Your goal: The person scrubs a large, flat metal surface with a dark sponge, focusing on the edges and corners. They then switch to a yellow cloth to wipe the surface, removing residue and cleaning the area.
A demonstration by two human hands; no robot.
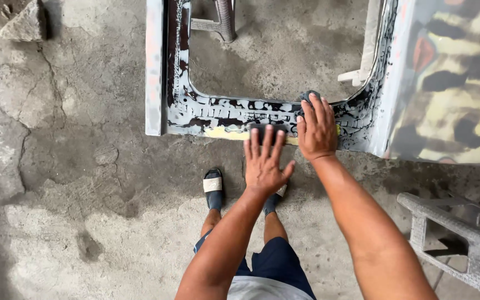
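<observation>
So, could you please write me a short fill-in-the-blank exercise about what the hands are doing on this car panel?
1. Both hands rest on the lower frame of a stripped car ____.
2. The left hand presses a dark sanding ____ flat.
3. The right hand covers a dark ____ at the window opening's edge.
4. A grey plastic stool stands on the cracked ____ floor.

Missing words: door; block; cloth; concrete

Dark sanding block [266, 132] flat on mottled stripped door panel [218, 114], lower frame edge.
</observation>
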